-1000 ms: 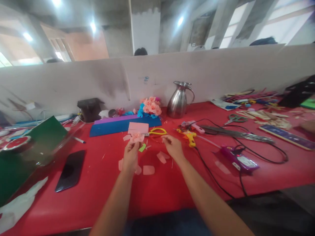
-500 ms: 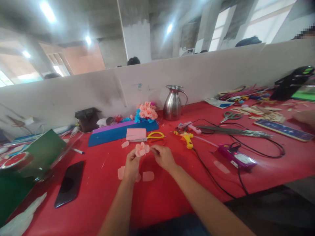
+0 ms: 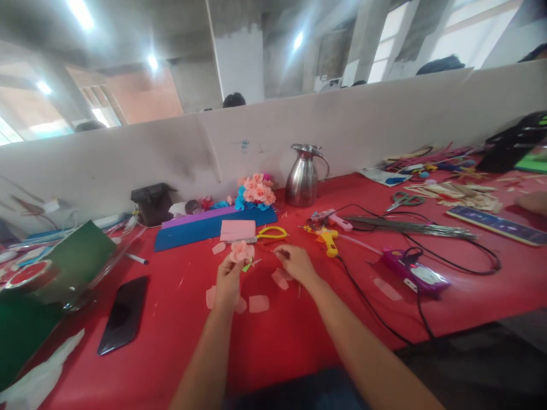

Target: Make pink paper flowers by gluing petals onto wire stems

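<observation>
In my left hand [image 3: 228,283] I pinch a pink paper flower [image 3: 241,251] from below, a bit of green showing beneath its petals. My right hand [image 3: 294,262] is apart from the flower, to its right, thumb and fingertips drawn together; anything between them is too small to make out. Loose pink paper petals [image 3: 259,303] lie on the red table around both hands, one of them [image 3: 281,278] just below my right fingers. Beyond the flower are a stack of pink paper [image 3: 238,230] and yellow-handled scissors [image 3: 272,232].
A yellow glue gun [image 3: 329,242] with its cord and a purple power strip [image 3: 414,271] sit to the right. A metal jug [image 3: 303,176] and a flower bunch [image 3: 257,192] stand at the back. A phone [image 3: 123,315] lies left. Another person's hand [image 3: 532,201] shows far right.
My right hand has moved away from the flower to the right. The flower has dropped slightly and moved left, and its green underside now shows.
</observation>
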`<state>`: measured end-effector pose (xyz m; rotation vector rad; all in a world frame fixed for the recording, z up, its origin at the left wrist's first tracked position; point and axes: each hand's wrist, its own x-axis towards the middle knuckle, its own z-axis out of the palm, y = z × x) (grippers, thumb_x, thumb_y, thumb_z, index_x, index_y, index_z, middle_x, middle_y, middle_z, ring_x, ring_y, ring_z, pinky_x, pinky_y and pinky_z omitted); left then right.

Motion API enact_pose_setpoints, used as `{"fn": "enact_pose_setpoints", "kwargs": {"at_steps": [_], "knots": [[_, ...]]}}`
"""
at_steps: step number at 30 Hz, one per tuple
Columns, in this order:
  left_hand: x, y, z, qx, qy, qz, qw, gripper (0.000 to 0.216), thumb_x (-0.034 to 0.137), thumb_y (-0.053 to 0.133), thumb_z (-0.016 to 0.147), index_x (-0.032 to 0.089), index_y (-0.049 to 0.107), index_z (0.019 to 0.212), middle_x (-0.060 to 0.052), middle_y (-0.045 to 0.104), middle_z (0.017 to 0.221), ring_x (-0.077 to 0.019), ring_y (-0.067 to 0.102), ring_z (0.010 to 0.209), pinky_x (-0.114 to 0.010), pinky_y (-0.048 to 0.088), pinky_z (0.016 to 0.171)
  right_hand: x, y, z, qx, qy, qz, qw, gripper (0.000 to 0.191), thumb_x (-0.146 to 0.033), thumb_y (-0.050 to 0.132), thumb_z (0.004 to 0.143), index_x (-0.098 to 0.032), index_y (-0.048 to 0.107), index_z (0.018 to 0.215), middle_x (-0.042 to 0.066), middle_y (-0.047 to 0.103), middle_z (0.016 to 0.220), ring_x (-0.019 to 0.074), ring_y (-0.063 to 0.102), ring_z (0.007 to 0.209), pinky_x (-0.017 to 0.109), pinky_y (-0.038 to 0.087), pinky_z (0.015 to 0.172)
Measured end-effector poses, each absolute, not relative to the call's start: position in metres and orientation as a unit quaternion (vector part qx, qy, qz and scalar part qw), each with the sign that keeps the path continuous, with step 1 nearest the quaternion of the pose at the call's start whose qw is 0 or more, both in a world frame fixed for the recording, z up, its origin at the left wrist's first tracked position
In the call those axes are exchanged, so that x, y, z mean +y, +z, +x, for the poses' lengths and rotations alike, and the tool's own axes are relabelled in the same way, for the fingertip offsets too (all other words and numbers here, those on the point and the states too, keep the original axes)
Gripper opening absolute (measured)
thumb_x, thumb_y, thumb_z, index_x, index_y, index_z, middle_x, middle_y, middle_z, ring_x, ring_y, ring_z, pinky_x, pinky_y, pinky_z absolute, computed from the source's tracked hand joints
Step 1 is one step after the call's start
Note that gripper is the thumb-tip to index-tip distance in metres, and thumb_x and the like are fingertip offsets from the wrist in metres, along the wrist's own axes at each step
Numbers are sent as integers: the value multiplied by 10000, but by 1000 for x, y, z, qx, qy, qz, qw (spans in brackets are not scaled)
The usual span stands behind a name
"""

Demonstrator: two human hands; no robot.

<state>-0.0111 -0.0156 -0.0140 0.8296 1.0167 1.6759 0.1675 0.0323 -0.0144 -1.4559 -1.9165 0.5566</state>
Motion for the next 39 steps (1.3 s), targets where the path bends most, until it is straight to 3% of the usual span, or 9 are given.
{"fn": "enact_pose_setpoints", "kwargs": {"at_steps": [10,14,19,25,30,34,39], "knots": [[-16,-16,-12,409,676,354,500,206,352,701,641,171,629,706,19,584,643,-87,507,623,-221,404,662,28,-9,176,-748,221,-519,350,191,-178,507,763,-213,677,842,33,694,879,179,589,819,299,413,751],[-16,-13,-9,397,681,339,514,201,334,709,636,190,627,751,33,588,668,-69,496,608,-210,396,664,16,-9,185,-795,182,-490,308,197,-162,584,696,-198,677,866,55,677,881,193,556,800,327,383,767],[-18,-9,-8,378,678,336,533,179,289,732,615,186,635,725,29,596,673,-71,523,647,-213,402,704,7,-12,178,-816,179,-487,255,68,-120,593,645,-180,621,629,41,628,682,168,505,686,281,356,649],[-22,-5,-10,405,671,342,518,185,290,725,616,177,628,727,31,569,684,-68,507,659,-202,390,689,4,-8,165,-693,386,-464,393,78,-246,550,735,-173,559,709,6,585,686,132,515,647,259,390,619],[-23,-5,-7,425,652,360,515,235,265,734,584,166,637,774,6,584,749,-95,520,709,-219,394,711,-2,-4,151,-554,572,-390,461,220,-328,635,689,-178,574,837,-16,585,690,112,535,623,250,416,609],[-25,-4,-1,441,629,385,511,267,249,747,565,159,648,797,4,586,726,-95,509,676,-213,388,672,-5,-1,145,-506,633,-346,473,215,-368,652,694,-177,557,723,-18,586,623,94,501,536,224,375,517],[-26,-8,7,459,600,428,496,332,285,766,547,146,665,831,28,556,609,-80,460,572,-201,357,577,-4,-4,144,-483,620,-365,499,263,-396,714,628,-188,589,728,13,636,724,121,541,597,223,385,505]]}}
